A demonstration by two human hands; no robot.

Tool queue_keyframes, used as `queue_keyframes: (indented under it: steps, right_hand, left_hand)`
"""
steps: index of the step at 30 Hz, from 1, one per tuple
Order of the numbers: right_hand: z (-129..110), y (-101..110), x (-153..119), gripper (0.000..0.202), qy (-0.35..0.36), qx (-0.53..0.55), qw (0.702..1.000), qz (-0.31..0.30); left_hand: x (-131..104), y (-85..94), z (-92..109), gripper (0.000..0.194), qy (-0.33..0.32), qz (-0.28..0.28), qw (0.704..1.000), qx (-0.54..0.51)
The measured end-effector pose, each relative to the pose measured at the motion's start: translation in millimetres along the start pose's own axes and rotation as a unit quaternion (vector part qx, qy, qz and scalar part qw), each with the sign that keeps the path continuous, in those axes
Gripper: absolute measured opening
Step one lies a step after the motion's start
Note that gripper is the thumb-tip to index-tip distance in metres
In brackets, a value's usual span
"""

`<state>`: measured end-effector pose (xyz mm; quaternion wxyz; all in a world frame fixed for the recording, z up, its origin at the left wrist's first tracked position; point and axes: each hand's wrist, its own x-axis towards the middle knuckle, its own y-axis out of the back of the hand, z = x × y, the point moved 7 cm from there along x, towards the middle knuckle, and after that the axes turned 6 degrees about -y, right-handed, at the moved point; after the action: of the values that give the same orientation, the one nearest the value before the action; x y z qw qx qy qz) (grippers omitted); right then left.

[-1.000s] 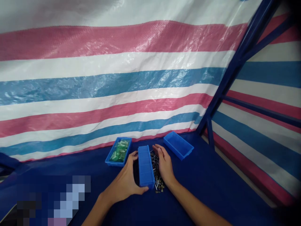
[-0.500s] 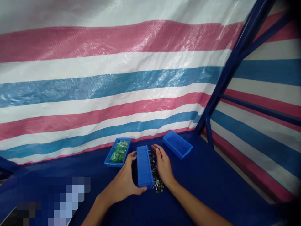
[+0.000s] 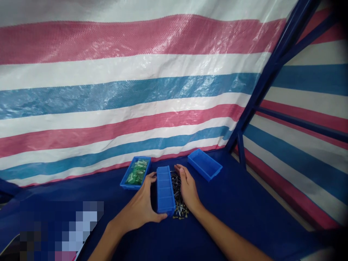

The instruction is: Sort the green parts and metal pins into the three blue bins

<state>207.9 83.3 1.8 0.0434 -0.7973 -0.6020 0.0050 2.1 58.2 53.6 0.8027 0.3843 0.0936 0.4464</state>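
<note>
A blue plastic bin (image 3: 165, 190) is tipped on its side on the dark blue tabletop, its ribbed outside facing me. My left hand (image 3: 149, 203) grips it, fingers at the far end and thumb at the near end. On its right lies a heap of long thin metal pieces (image 3: 178, 201), silvery and dark with brass-coloured ends; they look like screws or bolts. My right hand (image 3: 189, 188) stands on edge against the heap's right side, fingers stretched and slightly cupped, gripping nothing. Part of the heap is hidden by the bin and that hand.
Left of the bin stands another blue bin (image 3: 125, 185) holding green and clear pieces. A third blue bin (image 3: 205, 165), with nothing visible inside, sits back right. A striped tarp (image 3: 122, 127) closes off the back, and a blue metal frame (image 3: 246, 116) rises at the right.
The view has shifted slightly. Some brass-ended pieces at the heap's near end have spread a little left, by the bin's near corner. Both hands keep nearly the same pose.
</note>
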Motion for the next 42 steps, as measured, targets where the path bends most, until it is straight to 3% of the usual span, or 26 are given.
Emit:
queue_keyframes:
  steps: [19, 29, 42]
  right_hand:
    - [7, 0, 3, 0.049, 0.007, 0.011, 1.0, 0.013]
    - [12, 6, 9, 0.054, -0.016, 0.079, 0.996, 0.031]
    - [18, 9, 11, 0.056, -0.018, 0.096, 0.995, 0.037]
  left_hand:
    - [-1, 7.0, 5, 0.125, -0.002, -0.007, 1.0, 0.031]
    - [-1, 3.9, 3, 0.127, -0.011, -0.013, 0.999, 0.038]
    - [13, 7.5, 19, 0.12, -0.018, -0.033, 0.998, 0.05]
